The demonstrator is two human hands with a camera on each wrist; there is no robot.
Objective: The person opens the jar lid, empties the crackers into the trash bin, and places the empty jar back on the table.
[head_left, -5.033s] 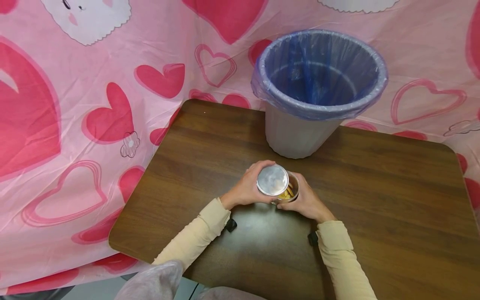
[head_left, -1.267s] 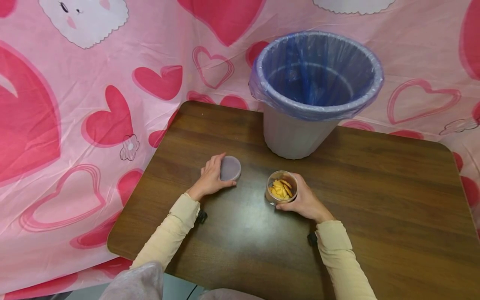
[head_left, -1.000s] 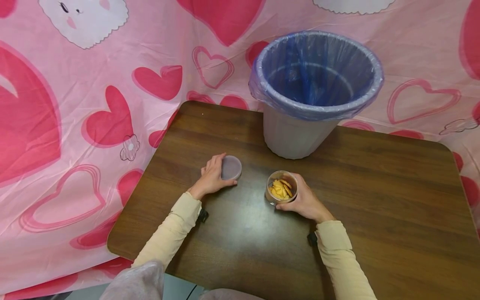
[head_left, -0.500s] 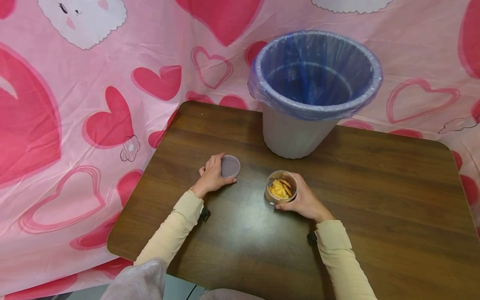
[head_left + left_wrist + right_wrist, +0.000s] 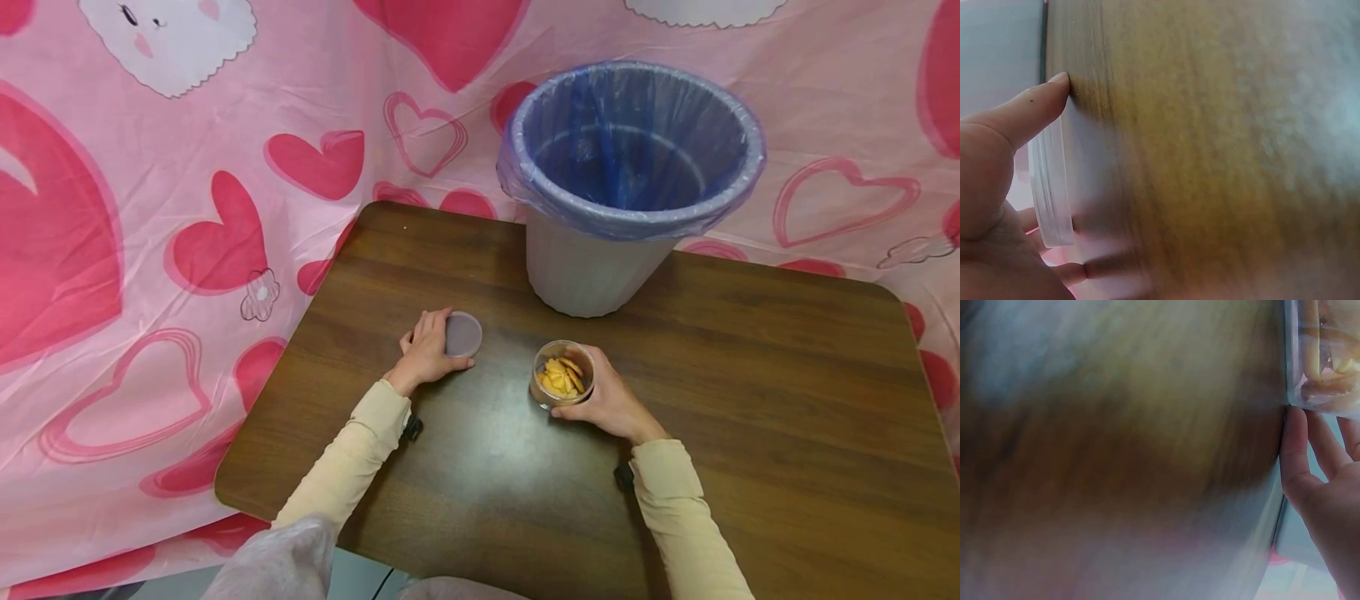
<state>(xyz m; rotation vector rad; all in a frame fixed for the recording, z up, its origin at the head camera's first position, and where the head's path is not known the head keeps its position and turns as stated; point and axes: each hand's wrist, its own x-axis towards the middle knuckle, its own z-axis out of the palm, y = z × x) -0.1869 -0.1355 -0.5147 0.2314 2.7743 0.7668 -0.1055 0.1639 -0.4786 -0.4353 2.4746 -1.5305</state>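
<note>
In the head view my left hand (image 5: pixel 427 350) is around a round translucent lid (image 5: pixel 463 335) that lies flat on the table. The thumb is at the lid's near side and the fingers are at its far left edge. In the left wrist view the lid (image 5: pixel 1054 187) shows edge-on between thumb and fingers, against the tabletop. My right hand (image 5: pixel 607 396) grips a clear round jar (image 5: pixel 536 392) from its right side. The jar stands upright and uncovered, with several yellow biscuits (image 5: pixel 561 379) inside. In the right wrist view only part of the jar (image 5: pixel 1329 403) shows.
A tall pale bin (image 5: pixel 581 275) with a blue plastic liner (image 5: pixel 630 221) stands at the back of the brown wooden table (image 5: pixel 787 400). A pink cloth with hearts (image 5: pixel 225 250) hangs behind and to the left of the table.
Five seconds ago my left hand held the lid beside the jar's mouth. It has moved left, and the lid is on the table. The right hand stays on the jar.
</note>
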